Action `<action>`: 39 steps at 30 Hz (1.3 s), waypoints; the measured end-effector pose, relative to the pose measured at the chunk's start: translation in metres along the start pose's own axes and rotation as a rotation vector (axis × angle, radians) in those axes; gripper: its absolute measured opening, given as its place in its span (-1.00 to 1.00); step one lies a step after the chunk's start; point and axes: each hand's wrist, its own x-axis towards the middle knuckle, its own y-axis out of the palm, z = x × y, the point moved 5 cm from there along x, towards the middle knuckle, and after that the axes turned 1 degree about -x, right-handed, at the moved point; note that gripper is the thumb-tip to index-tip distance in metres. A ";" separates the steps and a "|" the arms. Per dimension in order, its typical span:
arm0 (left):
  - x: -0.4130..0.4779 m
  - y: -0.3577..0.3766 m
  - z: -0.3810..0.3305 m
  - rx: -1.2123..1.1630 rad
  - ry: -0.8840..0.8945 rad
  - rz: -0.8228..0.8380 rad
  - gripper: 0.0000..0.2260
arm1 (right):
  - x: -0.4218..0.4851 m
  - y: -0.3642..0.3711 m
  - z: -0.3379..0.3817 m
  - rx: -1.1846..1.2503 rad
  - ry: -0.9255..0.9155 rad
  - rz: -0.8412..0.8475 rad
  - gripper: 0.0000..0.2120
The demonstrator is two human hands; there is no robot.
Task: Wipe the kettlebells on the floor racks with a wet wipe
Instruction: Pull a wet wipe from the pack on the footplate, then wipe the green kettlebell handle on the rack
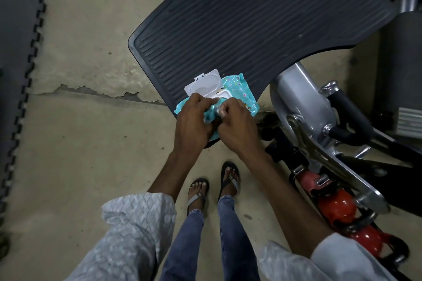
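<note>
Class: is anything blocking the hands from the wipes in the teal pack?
Nothing visible does: the white lid stands flipped open, and the left hand and right hand grip the pack beside its opening.

Your wet wipe pack is turquoise with small multicoloured prints, its flip lid white. The ribbed footplate is black, the floor beige, the jigsaw-edged mat dark grey. Your sleeves are pale grey with a diamond pattern, your jeans blue, your sandals black with grey straps.
</note>
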 end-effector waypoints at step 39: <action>-0.171 -0.064 -0.413 -0.453 0.741 0.635 -0.74 | -0.408 -0.272 0.009 1.044 0.258 -1.123 -0.84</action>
